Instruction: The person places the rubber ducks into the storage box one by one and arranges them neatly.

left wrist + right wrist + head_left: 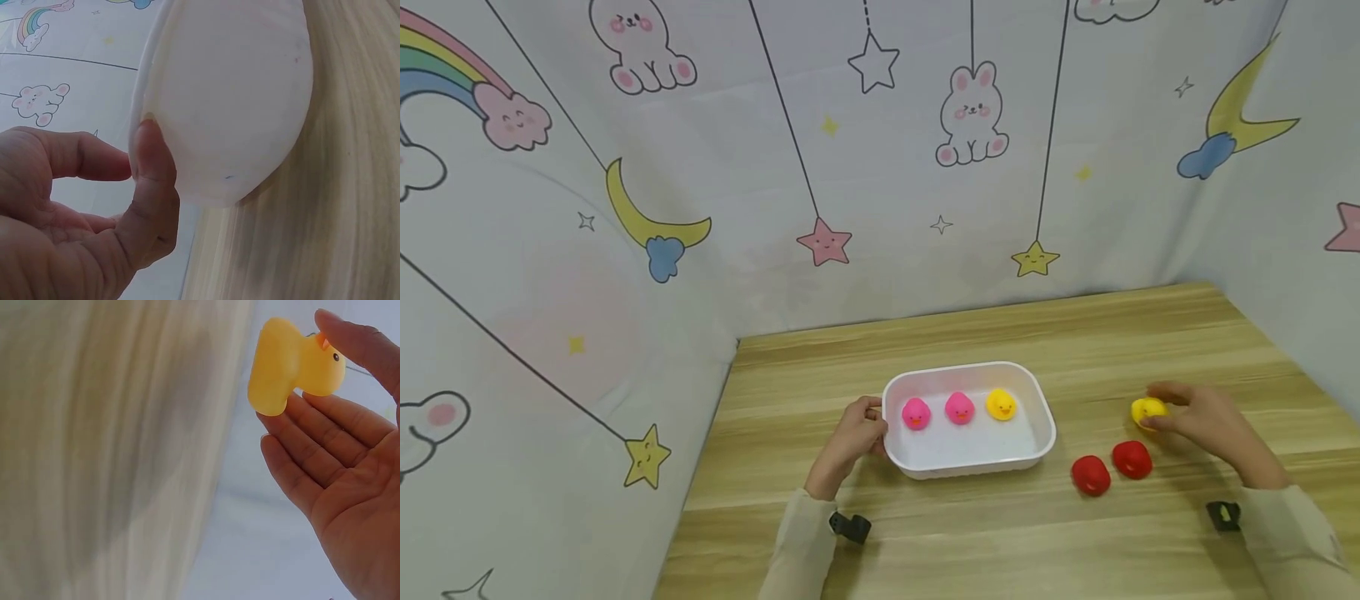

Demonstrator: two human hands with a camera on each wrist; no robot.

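My left hand (856, 433) pinches the left rim of a white plastic tub (970, 467), thumb and finger on either side of the wall in the left wrist view. Inside the tub sit two pink rubber ducks, one at the left (916, 414) and one in the middle (959, 408), and a yellow duck (1001, 405) to their right. Over the table's right part, my right hand (1206, 421) holds another yellow rubber duck (294, 365) between thumb and fingers. The right wrist view shows its orange beak by the thumb tip.
Two rounded red toys, one nearer the tub (1091, 476) and one closer to my right hand (1132, 460), lie on the wooden table (970, 542). A white cloth (895, 183) with cartoon prints hangs behind the table and along its sides. Each wrist wears a black device.
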